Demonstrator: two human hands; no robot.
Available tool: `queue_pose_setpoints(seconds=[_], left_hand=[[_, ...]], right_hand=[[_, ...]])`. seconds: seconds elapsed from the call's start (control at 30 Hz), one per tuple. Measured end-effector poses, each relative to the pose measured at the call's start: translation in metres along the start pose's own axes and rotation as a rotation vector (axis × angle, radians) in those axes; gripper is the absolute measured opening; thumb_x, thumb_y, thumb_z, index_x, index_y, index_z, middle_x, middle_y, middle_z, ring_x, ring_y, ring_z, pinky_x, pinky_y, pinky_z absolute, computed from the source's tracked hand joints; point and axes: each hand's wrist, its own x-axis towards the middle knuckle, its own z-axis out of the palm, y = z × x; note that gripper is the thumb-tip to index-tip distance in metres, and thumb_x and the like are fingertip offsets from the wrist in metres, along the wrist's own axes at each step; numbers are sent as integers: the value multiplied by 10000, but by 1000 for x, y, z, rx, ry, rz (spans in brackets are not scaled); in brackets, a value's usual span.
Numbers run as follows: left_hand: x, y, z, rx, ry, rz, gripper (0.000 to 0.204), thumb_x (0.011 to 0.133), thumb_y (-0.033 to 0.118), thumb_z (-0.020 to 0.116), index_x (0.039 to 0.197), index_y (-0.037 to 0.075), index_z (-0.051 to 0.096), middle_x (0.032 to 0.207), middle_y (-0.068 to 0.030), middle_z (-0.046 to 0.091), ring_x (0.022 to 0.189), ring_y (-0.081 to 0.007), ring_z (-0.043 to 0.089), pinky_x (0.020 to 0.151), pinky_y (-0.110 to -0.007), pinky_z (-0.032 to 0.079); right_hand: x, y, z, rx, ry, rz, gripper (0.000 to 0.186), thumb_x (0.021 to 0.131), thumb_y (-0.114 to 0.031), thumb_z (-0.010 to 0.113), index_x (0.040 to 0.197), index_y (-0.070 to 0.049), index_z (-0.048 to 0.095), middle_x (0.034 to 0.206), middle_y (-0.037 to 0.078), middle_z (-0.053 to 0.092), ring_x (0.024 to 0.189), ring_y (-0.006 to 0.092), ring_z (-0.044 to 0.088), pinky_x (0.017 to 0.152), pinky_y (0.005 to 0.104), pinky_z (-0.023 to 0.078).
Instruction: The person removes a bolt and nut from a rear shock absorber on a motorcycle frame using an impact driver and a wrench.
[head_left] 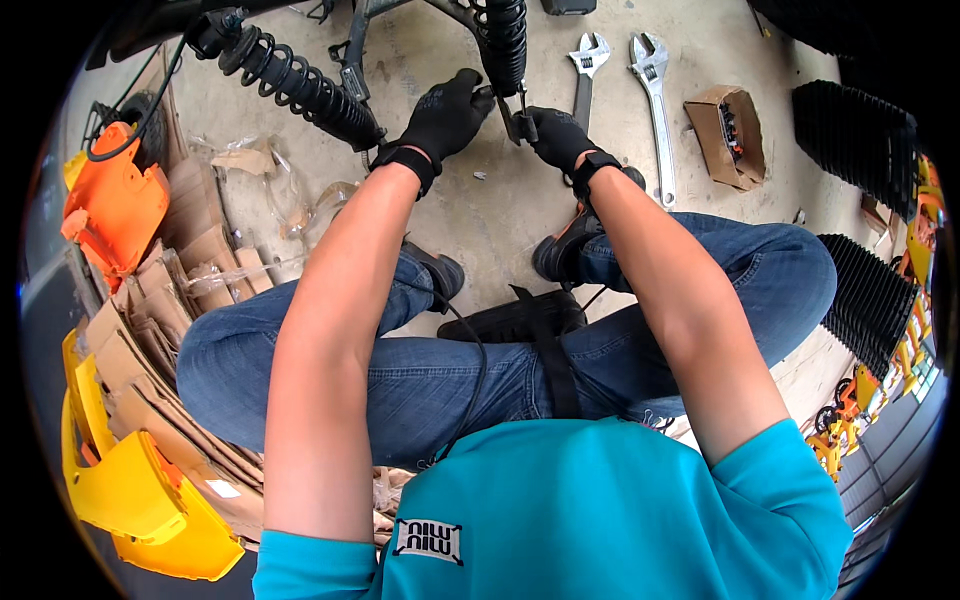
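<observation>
Two black coil-spring shock absorbers hang from a dark metal frame at the top of the head view. The left shock absorber slants down to the right, while the right shock absorber points almost straight down. My left hand, in a black glove, is closed beside the right one's lower end, its fingertips pinched around something too small to make out. Across from it, my gloved right hand has its fingers closed on the metal bracket at that lower end. The glove hides part of the bracket.
Right of my hands lie two adjustable wrenches, one with a dark handle and one silver. Beyond them sits an open cardboard box of small parts. Flattened cardboard, orange panels and yellow panels are piled at left.
</observation>
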Motion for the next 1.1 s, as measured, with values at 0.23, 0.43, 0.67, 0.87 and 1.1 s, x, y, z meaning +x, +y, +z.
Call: queue_pose_setpoints(seconds=[0.23, 0.43, 0.67, 0.87, 1.1], left_hand=[[-4, 2, -3, 69, 14, 29, 208, 837, 179, 626, 989, 62, 546, 877, -191, 644, 837, -384, 617, 722, -464, 476], [-4, 2, -4, 138, 54, 112, 172, 892, 239, 574, 919, 69, 580, 859, -160, 624, 856, -368, 597, 733, -460, 469], [-1, -1, -4, 118, -44, 75, 179, 898, 191, 568, 993, 43, 605, 885, -185, 654, 826, -386, 611, 721, -454, 472], [-5, 2, -1, 60, -24, 0, 240, 861, 162, 602, 1069, 56, 546, 915, -170, 667, 856, -373, 629, 750, -450, 485], [-2, 1, -5, 111, 18, 117, 173, 857, 152, 605, 994, 51, 576, 911, -167, 659, 855, -367, 619, 740, -435, 482]], right_hand=[[-26, -20, -31, -101, -35, 170, 253, 897, -262, 496, 1000, -98, 658, 934, 167, 667, 896, 356, 626, 802, 433, 486], [-43, -56, -74, -196, -83, 129, 274, 910, -259, 513, 817, -25, 621, 659, 145, 627, 664, 316, 622, 672, 420, 479], [-12, -105, -116, -403, 34, -130, 284, 874, -218, 527, 730, 4, 629, 602, 141, 621, 609, 327, 627, 635, 417, 495], [1, -107, -121, -513, -20, -181, 284, 852, -216, 554, 732, 25, 643, 649, 189, 619, 662, 366, 625, 652, 427, 500], [-34, -72, -87, -172, -64, 48, 182, 831, -185, 567, 894, -26, 628, 862, 190, 656, 841, 374, 629, 756, 439, 494]])
